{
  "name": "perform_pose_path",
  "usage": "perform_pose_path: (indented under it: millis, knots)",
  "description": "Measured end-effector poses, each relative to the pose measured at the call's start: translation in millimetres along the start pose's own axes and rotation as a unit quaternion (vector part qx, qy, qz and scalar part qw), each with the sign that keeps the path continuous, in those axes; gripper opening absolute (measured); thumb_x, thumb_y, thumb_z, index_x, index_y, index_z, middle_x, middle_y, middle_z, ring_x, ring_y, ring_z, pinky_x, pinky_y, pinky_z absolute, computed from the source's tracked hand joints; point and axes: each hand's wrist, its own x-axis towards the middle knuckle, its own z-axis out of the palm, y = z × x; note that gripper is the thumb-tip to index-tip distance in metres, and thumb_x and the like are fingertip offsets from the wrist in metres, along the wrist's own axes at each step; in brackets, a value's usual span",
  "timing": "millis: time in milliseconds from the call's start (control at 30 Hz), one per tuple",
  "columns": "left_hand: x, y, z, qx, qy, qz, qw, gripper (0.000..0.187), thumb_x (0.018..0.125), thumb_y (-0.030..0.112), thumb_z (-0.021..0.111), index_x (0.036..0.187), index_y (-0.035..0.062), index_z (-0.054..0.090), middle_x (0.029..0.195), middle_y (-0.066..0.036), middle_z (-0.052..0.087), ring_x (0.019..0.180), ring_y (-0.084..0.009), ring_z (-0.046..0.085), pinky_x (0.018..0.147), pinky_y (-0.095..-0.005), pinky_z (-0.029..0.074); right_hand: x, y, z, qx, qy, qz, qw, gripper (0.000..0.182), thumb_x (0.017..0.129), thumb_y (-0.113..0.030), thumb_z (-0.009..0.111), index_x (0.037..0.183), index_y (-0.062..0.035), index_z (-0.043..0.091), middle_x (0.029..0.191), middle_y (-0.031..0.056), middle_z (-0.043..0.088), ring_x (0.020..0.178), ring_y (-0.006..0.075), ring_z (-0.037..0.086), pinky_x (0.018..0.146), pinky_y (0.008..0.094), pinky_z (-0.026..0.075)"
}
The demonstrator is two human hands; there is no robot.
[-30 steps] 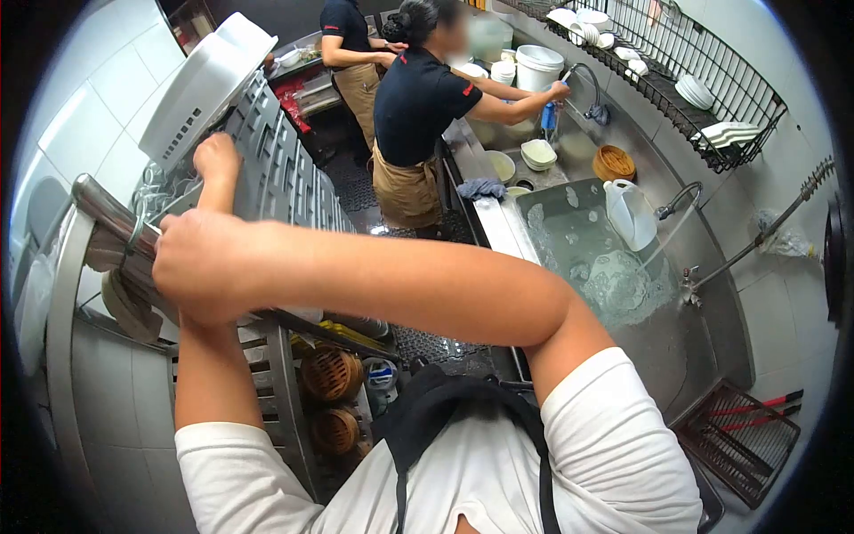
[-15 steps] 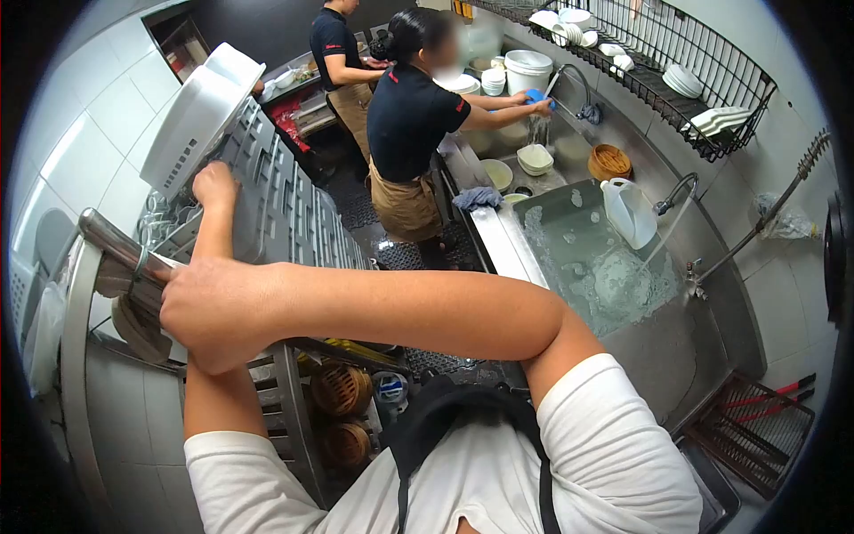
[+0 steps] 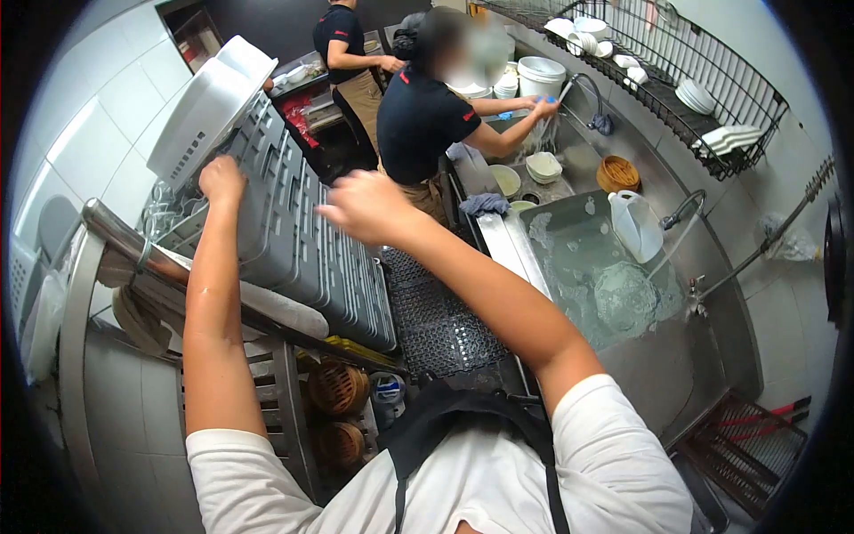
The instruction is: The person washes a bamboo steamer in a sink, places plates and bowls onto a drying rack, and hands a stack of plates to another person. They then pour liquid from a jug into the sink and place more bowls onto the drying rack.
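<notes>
My left hand is closed at the near upper edge of a stack of grey plastic crates. Its fingertips are hidden, but it appears to grip the top crate. A white plastic basket rests tilted above that hand, and clear glasses sit in the top crate beside it. To the right of the crates, my right hand hangs in the air above the floor. Its thumb stands apart from the fingers, and nothing shows in it.
A steel rail runs along the left. At right, water runs into a filled sink holding a white plastic jug. A co-worker rinses at the far sink; another person stands behind. Black mats cover the floor.
My right hand has left the left-hand rail area and swung right, past the crates. The crate stack has shifted nearer and to the right. My left hand stays at the top crate.
</notes>
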Motion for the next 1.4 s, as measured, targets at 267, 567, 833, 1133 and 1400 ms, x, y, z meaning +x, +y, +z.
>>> perform_pose_path:
  millis: [267, 567, 833, 1133, 1400]
  knots:
    - [3, -1, 1, -0.007, 0.011, 0.003, 1.000, 0.036, 0.072, 0.034, 0.087, 0.090, 0.0046, 0.077, 0.096, -0.017, 0.076, 0.092, -0.0315, 0.075, 0.080, -0.0410, 0.061, -299, 132, 107, -0.064, -0.006, 0.299, 0.952, 0.029, 0.081, -0.025, 0.075, 0.103, -0.0059, 0.073, 0.111, 0.0239, 0.066, 0.108, 0.0420, 0.060, 0.094, 0.0509, 0.048]
    - [1, 2, 0, -0.017, -0.014, -0.015, 1.000, 0.040, 0.072, 0.035, 0.088, 0.093, 0.0032, 0.076, 0.098, -0.017, 0.076, 0.093, -0.0328, 0.075, 0.081, -0.0416, 0.060, -369, 120, 112, -0.106, -0.083, 0.464, 0.875, 0.086, 0.085, -0.044, 0.075, 0.151, -0.0019, 0.039, 0.146, 0.0287, 0.046, 0.138, 0.0460, 0.040, 0.113, 0.0566, 0.034]
    - [-4, 3, -9, -0.013, -0.013, -0.012, 1.000, 0.042, 0.072, 0.035, 0.087, 0.095, 0.0017, 0.075, 0.099, -0.018, 0.075, 0.094, -0.0339, 0.074, 0.082, -0.0425, 0.060, -372, 111, 122, -0.141, -0.088, 0.475, 0.864, 0.097, 0.080, -0.038, 0.077, 0.158, -0.0067, 0.029, 0.155, 0.0247, 0.036, 0.147, 0.0437, 0.028, 0.121, 0.0563, 0.022]
    - [0, 3, -7, -0.012, -0.020, -0.029, 0.999, 0.044, 0.070, 0.036, 0.088, 0.094, 0.0018, 0.075, 0.098, -0.018, 0.076, 0.093, -0.0343, 0.075, 0.082, -0.0428, 0.060, -373, 111, 121, -0.129, -0.081, 0.486, 0.860, 0.094, 0.081, -0.037, 0.075, 0.158, -0.0081, 0.028, 0.155, 0.0242, 0.037, 0.148, 0.0428, 0.028, 0.122, 0.0557, 0.020]
    - [-3, 0, -3, 0.016, 0.002, 0.016, 1.000, 0.043, 0.073, 0.042, 0.087, 0.091, 0.0046, 0.075, 0.096, -0.018, 0.076, 0.091, -0.0346, 0.075, 0.079, -0.0443, 0.060, -382, 114, 126, -0.127, -0.058, 0.480, 0.866, 0.091, 0.081, -0.039, 0.074, 0.157, -0.0096, 0.032, 0.155, 0.0237, 0.037, 0.148, 0.0418, 0.028, 0.122, 0.0541, 0.021]
